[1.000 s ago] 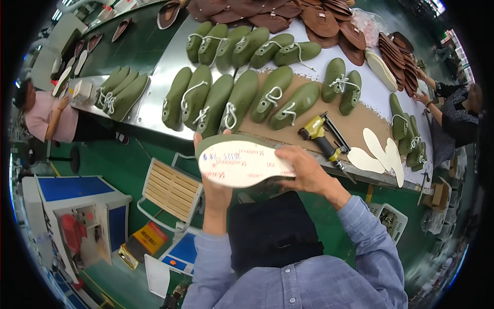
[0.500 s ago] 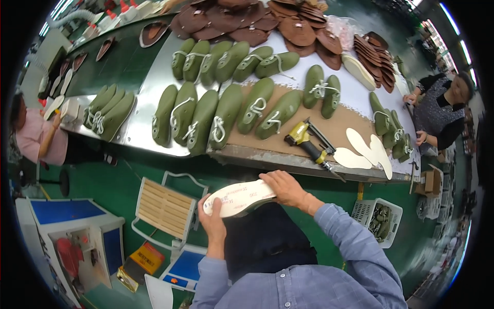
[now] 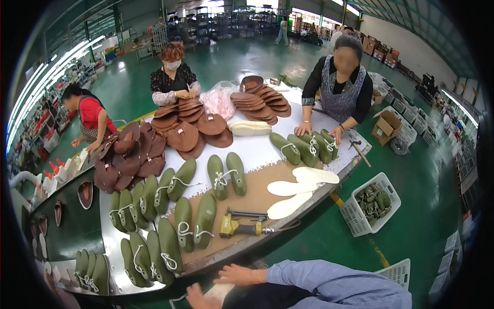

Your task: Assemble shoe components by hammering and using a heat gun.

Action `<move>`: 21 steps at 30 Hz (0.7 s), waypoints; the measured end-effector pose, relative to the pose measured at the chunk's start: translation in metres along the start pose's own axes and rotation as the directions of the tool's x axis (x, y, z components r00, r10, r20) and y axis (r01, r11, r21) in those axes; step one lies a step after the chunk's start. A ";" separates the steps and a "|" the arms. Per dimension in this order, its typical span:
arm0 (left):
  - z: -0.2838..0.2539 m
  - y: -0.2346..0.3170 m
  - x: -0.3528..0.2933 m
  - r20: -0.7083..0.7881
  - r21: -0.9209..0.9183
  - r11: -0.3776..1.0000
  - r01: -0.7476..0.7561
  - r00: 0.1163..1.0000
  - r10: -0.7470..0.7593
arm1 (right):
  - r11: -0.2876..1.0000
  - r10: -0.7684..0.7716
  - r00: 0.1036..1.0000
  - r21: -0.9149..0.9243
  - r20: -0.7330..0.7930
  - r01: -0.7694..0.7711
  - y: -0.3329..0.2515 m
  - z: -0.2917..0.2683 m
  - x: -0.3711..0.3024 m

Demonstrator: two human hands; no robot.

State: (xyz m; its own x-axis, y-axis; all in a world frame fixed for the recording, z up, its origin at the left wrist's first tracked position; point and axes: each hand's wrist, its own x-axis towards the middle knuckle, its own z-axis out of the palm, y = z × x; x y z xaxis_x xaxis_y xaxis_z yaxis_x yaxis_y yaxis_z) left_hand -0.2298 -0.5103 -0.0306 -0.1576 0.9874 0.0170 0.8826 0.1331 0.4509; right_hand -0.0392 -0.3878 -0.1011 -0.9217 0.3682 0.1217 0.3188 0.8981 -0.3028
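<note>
Down at six o'clock, the pale sole (image 3: 220,293) lies between the left hand (image 3: 200,298) and the right hand (image 3: 241,275), whose fingers reach over one end; whether either grip pinches it, I cannot tell. At their twelve, a yellow nail gun (image 3: 232,226) rests on the table (image 3: 253,189).

Held insole (image 3: 219,292) looks paper-like, matt; green lasts (image 3: 205,213), smooth matt plastic; brown pieces (image 3: 182,136), leathery with soft sheen; desk (image 3: 113,241), partly glossy metal; floor (image 3: 319,247), smooth, glossy
</note>
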 end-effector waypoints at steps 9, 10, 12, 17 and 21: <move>0.048 0.031 0.011 0.070 0.106 0.975 -0.196 0.980 0.189 | 0.828 0.450 0.893 0.378 -0.009 -0.414 0.043 -0.014 -0.033; 0.037 0.035 0.007 0.096 0.121 0.971 -0.207 0.976 0.196 | 0.838 0.513 0.835 0.325 -0.198 -0.438 0.039 -0.061 -0.029; 0.049 0.034 0.024 0.041 0.100 0.964 -0.247 0.969 0.244 | 0.748 0.651 0.742 0.304 -0.163 -0.590 0.081 -0.062 -0.041; 0.046 0.047 0.034 -0.052 0.031 0.976 -0.215 0.975 0.217 | 0.783 0.583 0.755 -0.040 -0.299 -0.621 0.112 -0.076 -0.043; 0.049 0.046 0.028 -0.039 0.036 0.987 -0.158 0.986 0.160 | 0.799 0.582 0.769 0.012 -0.264 -0.601 0.128 -0.061 -0.036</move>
State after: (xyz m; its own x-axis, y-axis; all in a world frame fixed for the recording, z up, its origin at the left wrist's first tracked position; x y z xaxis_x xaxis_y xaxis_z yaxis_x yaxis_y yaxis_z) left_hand -0.1721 -0.4727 -0.0531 -0.0318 0.9918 0.1240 0.9118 -0.0220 0.4099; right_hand 0.0488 -0.2712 -0.0870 -0.4648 0.8695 0.1672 0.8060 0.4936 -0.3267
